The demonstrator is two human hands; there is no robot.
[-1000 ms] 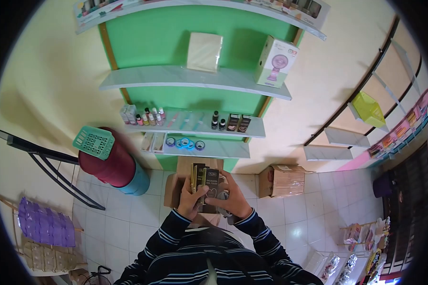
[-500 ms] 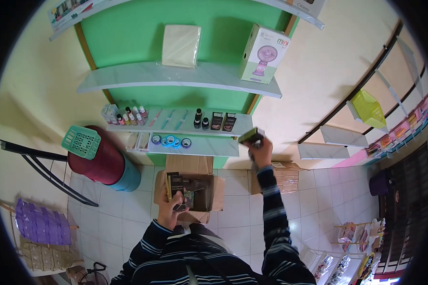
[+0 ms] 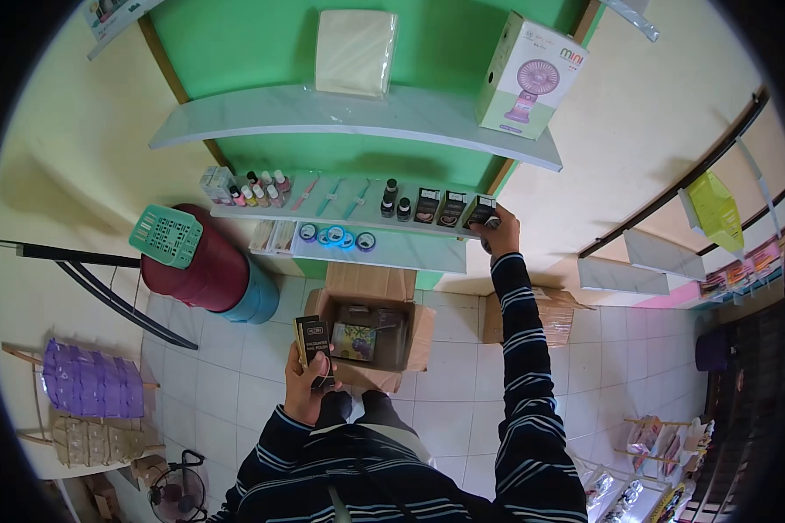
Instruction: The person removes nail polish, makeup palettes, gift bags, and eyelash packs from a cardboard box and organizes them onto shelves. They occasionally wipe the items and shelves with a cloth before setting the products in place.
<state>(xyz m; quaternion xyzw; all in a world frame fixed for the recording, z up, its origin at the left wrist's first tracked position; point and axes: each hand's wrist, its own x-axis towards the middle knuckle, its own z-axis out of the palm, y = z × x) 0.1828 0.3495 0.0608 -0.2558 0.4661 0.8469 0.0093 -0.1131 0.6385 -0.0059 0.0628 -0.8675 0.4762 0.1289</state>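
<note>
My left hand (image 3: pixel 305 383) is wrapped round black nail polish boxes (image 3: pixel 317 342) with pale lettering, in front of the open cardboard box. At the right end of the middle shelf, my right hand (image 3: pixel 501 234) grips a small black box (image 3: pixel 481 209). It stands beside two similar black boxes (image 3: pixel 439 206) on that shelf. Left of these are dark bottles (image 3: pixel 390 199), blue and pink packaged tools (image 3: pixel 330 197) and several small nail polish bottles (image 3: pixel 260 190). The fingertips of my right hand are partly hidden behind the box.
An open cardboard box (image 3: pixel 423 336) stands on the floor below the shelves. Above is a shelf (image 3: pixel 340 112) with a mini fan box (image 3: pixel 532 78). A maroon bin (image 3: pixel 205 270) with a green basket (image 3: pixel 166 237) is at left; another carton (image 3: pixel 532 318) is at right.
My right hand has brought its black box up to the right end of the shelf, beside the other two. My left hand still holds its boxes, slightly lower and further left. The view has shifted.
</note>
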